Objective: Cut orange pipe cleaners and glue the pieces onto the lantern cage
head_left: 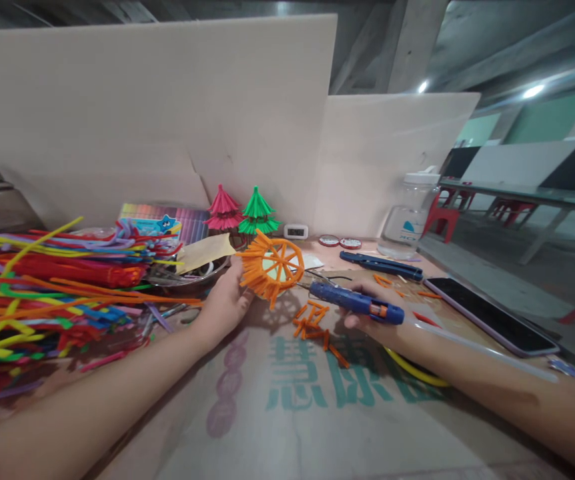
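Observation:
An orange pipe-cleaner tree piece (260, 273), with a spoked ring at its base, is tipped sideways above the table. My left hand (230, 297) grips it from the left, fingers partly hidden behind it. In my right hand (367, 310) is a blue glue gun (347, 300), its nozzle pointing left close to the spoked ring. Whether the tip touches the ring, I cannot tell. Below them, short cut orange pipe-cleaner pieces (312, 323) lie scattered on the printed board.
A heap of coloured pipe cleaners (57, 293) covers the left side. Pink (223, 212) and green (256, 212) small trees stand at the back beside a small clock (296, 231). To the right are a blue utility knife (380, 265), a phone (487, 313) and a clear bottle (410, 217).

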Demonstrator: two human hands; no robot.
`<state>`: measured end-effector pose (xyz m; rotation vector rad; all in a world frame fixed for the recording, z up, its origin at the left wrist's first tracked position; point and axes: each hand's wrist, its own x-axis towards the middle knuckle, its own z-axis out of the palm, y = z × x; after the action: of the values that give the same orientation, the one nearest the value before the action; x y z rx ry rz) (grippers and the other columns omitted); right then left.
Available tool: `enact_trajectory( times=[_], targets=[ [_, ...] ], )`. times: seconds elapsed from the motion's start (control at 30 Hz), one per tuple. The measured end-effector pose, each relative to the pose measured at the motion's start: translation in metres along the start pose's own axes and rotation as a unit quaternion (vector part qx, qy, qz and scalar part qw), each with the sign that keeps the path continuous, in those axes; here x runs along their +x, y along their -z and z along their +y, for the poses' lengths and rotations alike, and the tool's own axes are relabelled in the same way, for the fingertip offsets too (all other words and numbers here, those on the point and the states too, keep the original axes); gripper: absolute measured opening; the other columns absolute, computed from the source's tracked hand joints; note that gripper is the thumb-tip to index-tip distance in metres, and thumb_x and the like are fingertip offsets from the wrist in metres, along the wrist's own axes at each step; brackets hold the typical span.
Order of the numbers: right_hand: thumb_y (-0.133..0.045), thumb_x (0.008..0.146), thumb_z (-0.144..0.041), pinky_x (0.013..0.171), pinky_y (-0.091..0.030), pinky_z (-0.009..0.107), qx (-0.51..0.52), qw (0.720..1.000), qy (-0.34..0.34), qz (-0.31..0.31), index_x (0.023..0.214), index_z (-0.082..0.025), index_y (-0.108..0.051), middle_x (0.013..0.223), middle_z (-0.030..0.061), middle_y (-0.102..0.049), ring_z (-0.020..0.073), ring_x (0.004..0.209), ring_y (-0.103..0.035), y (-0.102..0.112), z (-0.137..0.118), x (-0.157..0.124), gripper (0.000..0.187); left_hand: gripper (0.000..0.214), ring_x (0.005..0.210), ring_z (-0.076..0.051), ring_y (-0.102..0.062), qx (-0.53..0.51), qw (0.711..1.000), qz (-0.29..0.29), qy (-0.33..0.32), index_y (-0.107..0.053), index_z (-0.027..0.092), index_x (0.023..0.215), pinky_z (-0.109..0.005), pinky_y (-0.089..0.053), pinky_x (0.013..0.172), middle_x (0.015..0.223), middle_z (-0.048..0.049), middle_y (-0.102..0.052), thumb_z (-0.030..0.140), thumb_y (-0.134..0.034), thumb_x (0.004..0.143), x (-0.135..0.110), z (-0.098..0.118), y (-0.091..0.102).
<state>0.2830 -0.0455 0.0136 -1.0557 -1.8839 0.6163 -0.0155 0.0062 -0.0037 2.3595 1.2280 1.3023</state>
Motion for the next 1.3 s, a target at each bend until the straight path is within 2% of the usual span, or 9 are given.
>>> enact_trajectory(
  times=[0.17, 0.47, 0.77, 1.03, 1.17, 1.3],
  targets=[
    [-0.075, 0.068, -0.05, 0.051, -0.041, 0.025, -0.006, 1.0, 0.014, 0.009, 0.092, -0.021, -0.062, 0.066, 0.0003, -0.064, 0.0162, 0.057, -0.056, 0.001, 0.002, -0.001, 0.039, 0.042, 0.126, -0.03, -0.05, 0.035, 0.999, -0.005, -0.009, -0.052, 0.018, 0.124, -0.048, -0.04, 0.108, 0.13, -0.0115, -0.055, 0.017, -0.052, 0.082, -0.001, 0.006, 0.003],
    [-0.074, 0.066, -0.043, 0.05, -0.038, 0.026, -0.02, 1.0, -0.02, 0.008, 0.087, -0.021, -0.062, 0.062, -0.001, -0.06, 0.0163, 0.055, -0.053, 0.0, 0.0, 0.001, 0.033, 0.039, 0.123, -0.028, -0.052, 0.04, 0.999, -0.018, -0.006, -0.053, 0.018, 0.12, -0.046, -0.043, 0.105, 0.128, -0.0115, -0.055, 0.014, -0.05, 0.081, -0.001, 0.004, 0.002],
    [-0.077, 0.067, -0.044, 0.051, -0.037, 0.025, -0.015, 1.0, -0.011, 0.001, 0.087, -0.022, -0.063, 0.065, -0.0023, -0.06, 0.0143, 0.055, -0.051, 0.0, 0.008, 0.0, 0.033, 0.042, 0.12, -0.028, -0.053, 0.056, 0.998, -0.013, -0.003, -0.054, 0.018, 0.117, -0.048, -0.043, 0.104, 0.125, -0.0113, -0.057, 0.01, -0.049, 0.076, 0.002, 0.014, 0.004],
    [-0.077, 0.069, -0.039, 0.051, -0.036, 0.024, -0.011, 0.999, -0.037, -0.002, 0.087, -0.022, -0.062, 0.066, -0.0031, -0.06, 0.014, 0.057, -0.051, -0.002, 0.004, -0.003, 0.029, 0.04, 0.123, -0.029, -0.052, 0.053, 0.999, -0.011, 0.006, -0.054, 0.017, 0.118, -0.049, -0.041, 0.107, 0.128, -0.0127, -0.056, 0.015, -0.051, 0.078, 0.002, 0.011, 0.004],
    [-0.076, 0.069, -0.038, 0.054, -0.036, 0.025, -0.042, 0.999, -0.015, 0.01, 0.083, -0.022, -0.063, 0.067, -0.0032, -0.058, 0.0145, 0.06, -0.051, -0.002, 0.006, -0.003, 0.025, 0.041, 0.125, -0.029, -0.051, 0.049, 0.999, -0.003, 0.002, -0.054, 0.019, 0.119, -0.048, -0.041, 0.108, 0.13, -0.0118, -0.056, 0.016, -0.051, 0.079, 0.001, 0.01, 0.003],
    [-0.076, 0.069, -0.042, 0.052, -0.035, 0.025, -0.036, 0.999, -0.033, 0.0, 0.085, -0.022, -0.063, 0.067, -0.0033, -0.058, 0.0141, 0.059, -0.05, -0.001, 0.009, -0.002, 0.029, 0.041, 0.124, -0.03, -0.052, 0.04, 0.999, 0.0, 0.008, -0.054, 0.019, 0.12, -0.047, -0.043, 0.106, 0.128, -0.0119, -0.057, 0.018, -0.052, 0.079, 0.001, 0.009, 0.003]
  ],
)
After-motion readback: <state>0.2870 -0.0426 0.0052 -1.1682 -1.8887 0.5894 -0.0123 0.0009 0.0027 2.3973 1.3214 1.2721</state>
